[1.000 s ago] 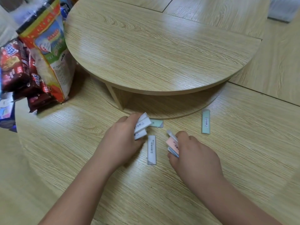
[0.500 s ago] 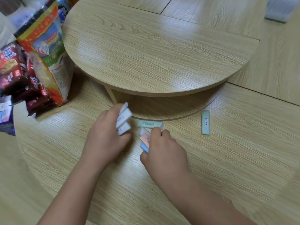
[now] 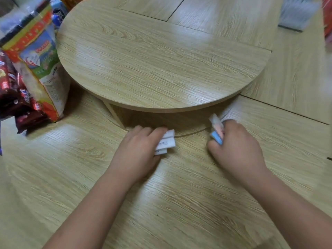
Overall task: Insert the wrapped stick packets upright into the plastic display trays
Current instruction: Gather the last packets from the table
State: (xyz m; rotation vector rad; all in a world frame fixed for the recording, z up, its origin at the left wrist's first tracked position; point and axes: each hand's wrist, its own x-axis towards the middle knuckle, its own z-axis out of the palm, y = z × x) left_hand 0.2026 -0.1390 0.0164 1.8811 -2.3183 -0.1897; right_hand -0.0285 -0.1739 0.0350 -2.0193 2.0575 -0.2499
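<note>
Landmark for everything below: the round raised shelf [image 3: 152, 65] mid-frame, standing on the lower wooden surface [image 3: 179, 203].

Left hand [image 3: 142, 153]: just in front of the shelf's near edge, a little left of its centre. Fingers are curled round a small fan of white stick packets [image 3: 166, 141]. We count three ends poking out toward the right, and the middle one has printed text. They lie roughly flat, not upright.

Right hand [image 3: 237, 148]: in front of the shelf's near-right edge, where the shelf's shadow ends. Fingers are curled round a second bundle of packets [image 3: 216, 131]: white end on top, pink in the middle, blue at the bottom. This side is motion-blurred, so we can't give a reliable count, probably three or four.

The two hands are apart, both low over the lower surface, with bare wood between them.

Left of the shelf: a colourful snack bag [image 3: 37, 56] stands close to the shelf's rim, with dark red snack packs [image 3: 16, 101] further out beside it.

Beyond the shelf, far right: a blurred grey object [image 3: 296, 13] on the wood.
</note>
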